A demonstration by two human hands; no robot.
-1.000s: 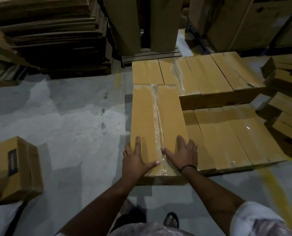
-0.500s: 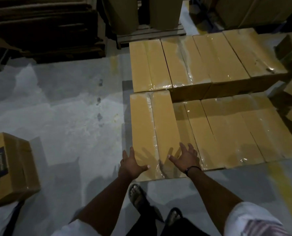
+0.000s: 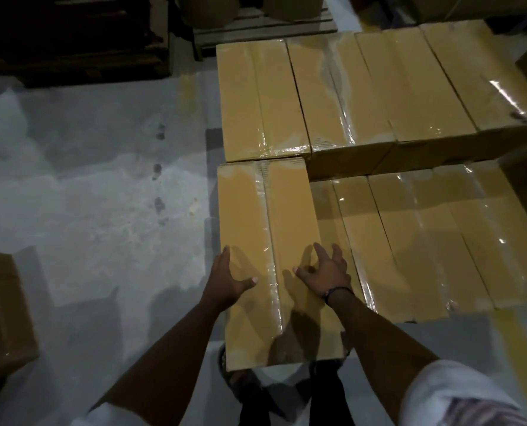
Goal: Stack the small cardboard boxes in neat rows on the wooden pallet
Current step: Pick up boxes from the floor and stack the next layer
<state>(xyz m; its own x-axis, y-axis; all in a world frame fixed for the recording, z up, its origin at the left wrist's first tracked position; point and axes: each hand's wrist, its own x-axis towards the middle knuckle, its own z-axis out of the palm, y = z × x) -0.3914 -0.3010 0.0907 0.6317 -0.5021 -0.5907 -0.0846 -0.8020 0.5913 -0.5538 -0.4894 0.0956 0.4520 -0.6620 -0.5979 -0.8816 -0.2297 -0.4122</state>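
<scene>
Dim warehouse, grey concrete floor [image 3: 87, 210] patchy and scuffed. At 12 o'clock, far off, a slatted wooden pallet [image 3: 265, 29] carrying round tan drums, cut off by the frame edge.

Long tan cardboard box [image 3: 247, 216], sealed lengthwise with clear glossy tape, at centre frame, lying flat with its long axis from 6 to 12 o'clock. Far end just beside the back row of tan taped boxes [image 3: 363, 96] at 12 to 2 o'clock, on a level with their tops. At its 3 o'clock side, touching, a lower row of tan taped boxes [image 3: 425, 241], one tier down. Support beneath the stack hidden.

Left hand [image 3: 228, 281] opened flat at the box's 9 o'clock edge, fingers straight along the rim, thumb spread across the top. Right hand [image 3: 323, 272] over the lid toward 3 o'clock, fingers splayed and unbent, nothing clasped; contact with the lid unclear. Dark wristband [image 3: 339, 292] on the right wrist.

At 8 o'clock, well apart on the floor, a brown cardboard carton [image 3: 0, 318].
</scene>
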